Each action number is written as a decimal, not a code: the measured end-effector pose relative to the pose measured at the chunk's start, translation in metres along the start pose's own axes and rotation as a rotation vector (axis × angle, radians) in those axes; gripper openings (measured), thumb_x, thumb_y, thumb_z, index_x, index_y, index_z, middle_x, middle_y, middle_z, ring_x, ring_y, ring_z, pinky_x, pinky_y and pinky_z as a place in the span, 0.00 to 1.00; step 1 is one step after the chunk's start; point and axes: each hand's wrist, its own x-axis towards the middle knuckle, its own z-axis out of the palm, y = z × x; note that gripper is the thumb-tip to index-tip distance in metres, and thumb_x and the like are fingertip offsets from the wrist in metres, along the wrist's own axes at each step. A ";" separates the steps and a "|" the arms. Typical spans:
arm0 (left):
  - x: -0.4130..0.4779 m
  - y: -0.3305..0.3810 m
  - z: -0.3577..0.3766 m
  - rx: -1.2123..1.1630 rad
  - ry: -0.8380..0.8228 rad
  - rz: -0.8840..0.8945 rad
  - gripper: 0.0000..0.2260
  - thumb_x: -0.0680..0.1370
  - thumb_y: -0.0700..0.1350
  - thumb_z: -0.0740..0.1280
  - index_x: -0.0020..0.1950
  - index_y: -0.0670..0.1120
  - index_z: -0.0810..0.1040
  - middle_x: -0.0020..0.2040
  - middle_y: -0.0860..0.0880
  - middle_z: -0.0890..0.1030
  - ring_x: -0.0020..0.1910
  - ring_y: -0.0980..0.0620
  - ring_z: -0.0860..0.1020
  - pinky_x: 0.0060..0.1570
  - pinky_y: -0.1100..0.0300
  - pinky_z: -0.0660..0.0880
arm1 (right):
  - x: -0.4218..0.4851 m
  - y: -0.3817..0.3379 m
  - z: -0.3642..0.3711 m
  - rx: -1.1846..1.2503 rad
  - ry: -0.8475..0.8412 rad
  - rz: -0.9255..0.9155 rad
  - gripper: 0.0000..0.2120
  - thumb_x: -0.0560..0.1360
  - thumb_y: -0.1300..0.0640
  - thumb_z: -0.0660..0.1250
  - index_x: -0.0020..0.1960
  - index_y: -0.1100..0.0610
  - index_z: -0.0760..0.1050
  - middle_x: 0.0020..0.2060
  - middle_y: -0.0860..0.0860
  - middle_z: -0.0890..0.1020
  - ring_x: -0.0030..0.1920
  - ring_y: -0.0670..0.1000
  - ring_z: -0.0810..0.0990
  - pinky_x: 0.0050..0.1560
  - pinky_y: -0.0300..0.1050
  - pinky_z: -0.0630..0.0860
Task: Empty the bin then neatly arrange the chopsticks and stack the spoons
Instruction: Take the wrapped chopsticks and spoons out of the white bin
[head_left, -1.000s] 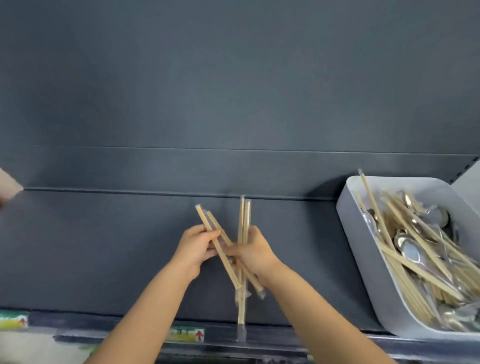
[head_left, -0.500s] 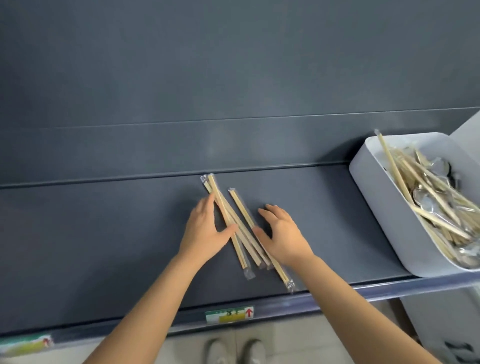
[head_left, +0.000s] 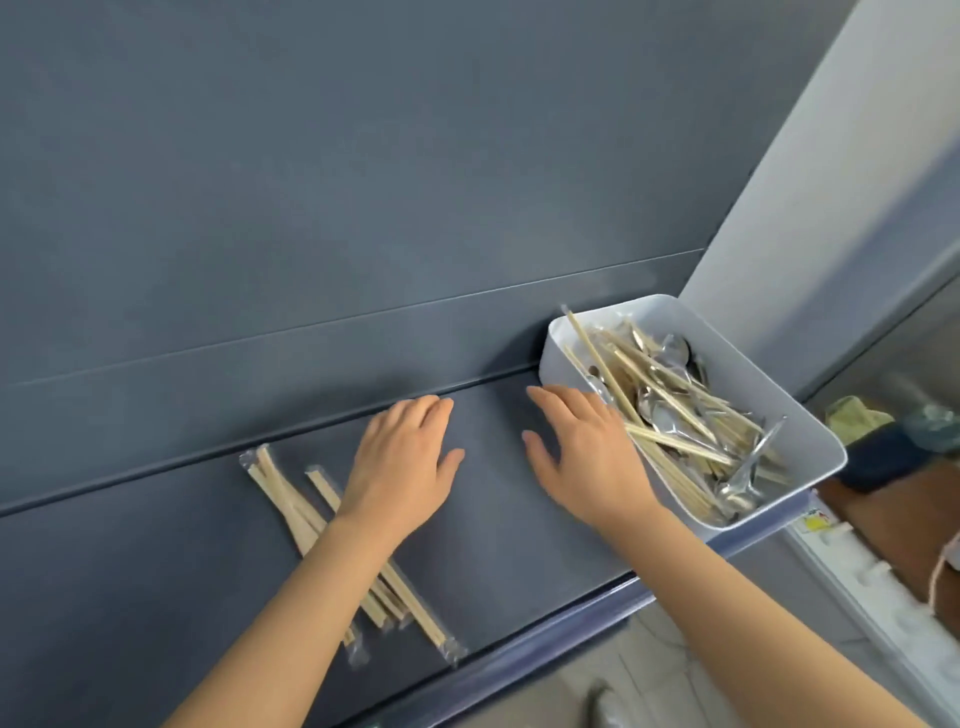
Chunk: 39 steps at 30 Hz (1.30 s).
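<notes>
Bin (head_left: 769, 384) sits at 3 o'clock on the shelf (head_left: 498, 519), loaded with loose chopsticks (head_left: 675, 441) tangled over metal spoons (head_left: 675, 349). A few wrapped chopsticks (head_left: 283, 493) lie at 8 o'clock, partly under the left forearm. Sticks are likely light, stiff and slick in their sleeves; best pinched mid-length as a bundle. Spoons are likely heavier and rigid; take by the handles. Left hand (head_left: 405, 462) is flat, fingers extended, holding nothing. Right hand (head_left: 582, 457) is also spread and empty, palm down, just beside the bin's near wall.
</notes>
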 end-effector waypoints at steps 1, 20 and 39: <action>0.010 0.018 0.001 -0.014 0.017 0.031 0.23 0.74 0.50 0.72 0.65 0.41 0.75 0.62 0.46 0.78 0.61 0.44 0.76 0.59 0.51 0.73 | 0.002 0.017 -0.009 -0.006 0.021 0.018 0.21 0.73 0.52 0.63 0.62 0.59 0.75 0.56 0.54 0.80 0.54 0.60 0.78 0.55 0.53 0.76; 0.132 0.267 0.088 -0.091 -0.342 -0.304 0.39 0.78 0.52 0.67 0.79 0.50 0.43 0.77 0.48 0.58 0.74 0.49 0.59 0.69 0.55 0.61 | 0.032 0.301 -0.036 0.120 -0.425 -0.445 0.30 0.74 0.46 0.66 0.72 0.54 0.62 0.64 0.52 0.69 0.63 0.57 0.71 0.60 0.53 0.72; 0.106 0.284 0.040 -0.339 0.178 -0.634 0.04 0.78 0.43 0.66 0.48 0.43 0.79 0.37 0.47 0.79 0.37 0.49 0.76 0.38 0.60 0.70 | 0.027 0.295 -0.032 0.151 -0.087 -0.548 0.31 0.73 0.34 0.57 0.65 0.55 0.72 0.66 0.54 0.74 0.67 0.56 0.69 0.69 0.56 0.54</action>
